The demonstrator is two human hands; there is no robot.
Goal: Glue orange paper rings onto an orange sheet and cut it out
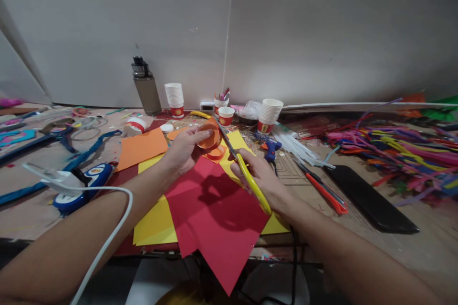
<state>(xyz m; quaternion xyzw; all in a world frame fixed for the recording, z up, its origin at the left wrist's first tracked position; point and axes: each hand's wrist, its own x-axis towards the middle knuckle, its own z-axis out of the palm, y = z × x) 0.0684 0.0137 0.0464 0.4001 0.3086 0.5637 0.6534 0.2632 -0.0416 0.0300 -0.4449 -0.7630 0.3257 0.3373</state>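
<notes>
My left hand (pixel 186 148) pinches a piece of orange paper (pixel 210 139) that looks curved or rounded. In my right hand (pixel 259 174) is a pair of scissors (pixel 250 183) with yellow handles, its blades pointing up and left against the orange paper's right side. Whether the blades are parted is hard to make out. Just below the hands lies a ring-like orange scrap (pixel 216 153). Red paper (pixel 218 209) spreads under both hands, on top of yellow sheets (pixel 155 221). An orange sheet (pixel 141 148) rests to the left of my left hand.
Stacked paper cups (pixel 271 113) and a blue glue gun (pixel 272 150) stand beyond my right hand. Rightward lie a red-handled cutter (pixel 327 194), a black slab (pixel 370 200) and pipe cleaners (pixel 404 147). A bottle (pixel 146 90) leans at the back. A white cable (pixel 123 219) crosses my left forearm.
</notes>
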